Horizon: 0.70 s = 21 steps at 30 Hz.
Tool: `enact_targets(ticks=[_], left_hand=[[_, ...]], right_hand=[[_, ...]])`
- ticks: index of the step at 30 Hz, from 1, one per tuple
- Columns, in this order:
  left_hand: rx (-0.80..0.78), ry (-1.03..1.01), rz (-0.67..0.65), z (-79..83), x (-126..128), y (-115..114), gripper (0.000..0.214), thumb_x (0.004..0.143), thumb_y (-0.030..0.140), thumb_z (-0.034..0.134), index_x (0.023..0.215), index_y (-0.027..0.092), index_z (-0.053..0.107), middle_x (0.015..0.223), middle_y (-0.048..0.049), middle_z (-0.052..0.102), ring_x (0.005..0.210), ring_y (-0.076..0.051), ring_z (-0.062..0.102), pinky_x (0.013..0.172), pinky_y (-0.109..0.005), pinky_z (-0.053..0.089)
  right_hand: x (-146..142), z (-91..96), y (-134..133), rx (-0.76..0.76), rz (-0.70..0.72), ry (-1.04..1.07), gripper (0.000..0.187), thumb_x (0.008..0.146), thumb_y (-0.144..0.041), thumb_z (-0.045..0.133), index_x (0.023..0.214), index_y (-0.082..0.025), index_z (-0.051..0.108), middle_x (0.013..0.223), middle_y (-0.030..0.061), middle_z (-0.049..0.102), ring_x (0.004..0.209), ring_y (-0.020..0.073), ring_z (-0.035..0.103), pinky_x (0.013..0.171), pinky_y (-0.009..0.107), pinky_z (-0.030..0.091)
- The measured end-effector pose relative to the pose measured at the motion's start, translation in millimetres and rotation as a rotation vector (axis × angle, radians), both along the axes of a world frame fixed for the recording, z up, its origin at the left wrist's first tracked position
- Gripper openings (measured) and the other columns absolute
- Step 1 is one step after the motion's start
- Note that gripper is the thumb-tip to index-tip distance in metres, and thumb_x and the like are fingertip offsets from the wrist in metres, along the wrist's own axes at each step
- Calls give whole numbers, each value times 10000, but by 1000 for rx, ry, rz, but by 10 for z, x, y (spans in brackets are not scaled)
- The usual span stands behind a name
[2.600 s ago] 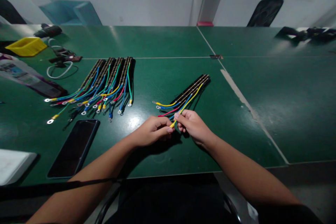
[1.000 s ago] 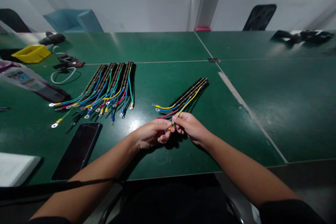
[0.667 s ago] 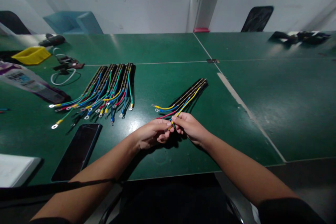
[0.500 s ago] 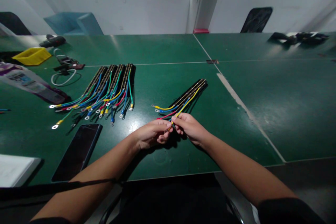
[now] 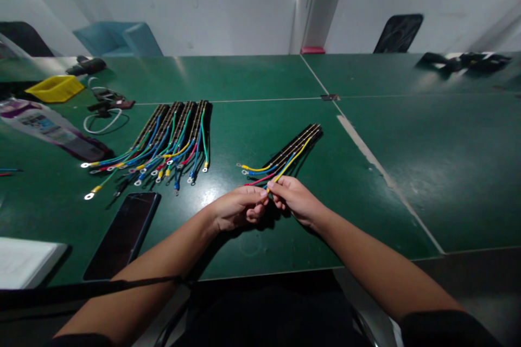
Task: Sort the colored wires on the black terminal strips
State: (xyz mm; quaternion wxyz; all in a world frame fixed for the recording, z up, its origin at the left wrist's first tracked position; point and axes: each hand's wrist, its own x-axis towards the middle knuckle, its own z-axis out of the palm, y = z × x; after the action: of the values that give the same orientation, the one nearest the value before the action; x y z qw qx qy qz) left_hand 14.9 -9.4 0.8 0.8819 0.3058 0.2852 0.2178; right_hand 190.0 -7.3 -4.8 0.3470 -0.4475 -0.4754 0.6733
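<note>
A black wire harness [image 5: 296,143] lies slantwise on the green table [image 5: 252,76], with yellow, blue and red leads ending in ring terminals. My right hand [image 5: 293,199] pinches the yellow lead [image 5: 291,160] near its end. My left hand [image 5: 236,209] is curled right beside it, its fingertips meeting the same lead's tip. The tip itself is hidden between the fingers.
Several more harnesses [image 5: 171,135] with coloured leads lie fanned out at the left. A dark phone [image 5: 124,233] rests near the front edge, white paper [image 5: 24,260] at far left. A yellow tray [image 5: 57,88], a white cable [image 5: 101,119] and a printed bag [image 5: 44,127] sit at back left.
Both hands stay pinched on the yellow lead with only slight finger shifts. The view has tilted a little, so everything sits a bit lower in the picture.
</note>
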Motion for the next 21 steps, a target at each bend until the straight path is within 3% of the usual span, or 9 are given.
enact_targets(ticks=[8,15,21], left_hand=[[24,47,0,5,0,-7,232,808,312,640,804,86,586,551,13,521,388,-14,351,394,-137,239],[10,-15,5,15,15,-7,246,797,296,668,708,109,535,493,52,450,389,-12,294,393,-139,220],[52,62,11,13,10,-15,250,801,329,645,798,85,592,542,6,540,383,-20,359,397,-147,242]], right_hand=[[8,-28,7,18,17,-17,295,820,-429,590,732,-152,537,545,-47,511,422,43,430,397,162,283],[10,-21,1,9,2,-29,297,816,-437,593,746,-156,532,554,-57,497,421,40,430,400,162,287],[11,1,-6,11,21,-21,293,811,-432,601,750,-150,545,556,-41,519,430,48,426,407,171,281]])
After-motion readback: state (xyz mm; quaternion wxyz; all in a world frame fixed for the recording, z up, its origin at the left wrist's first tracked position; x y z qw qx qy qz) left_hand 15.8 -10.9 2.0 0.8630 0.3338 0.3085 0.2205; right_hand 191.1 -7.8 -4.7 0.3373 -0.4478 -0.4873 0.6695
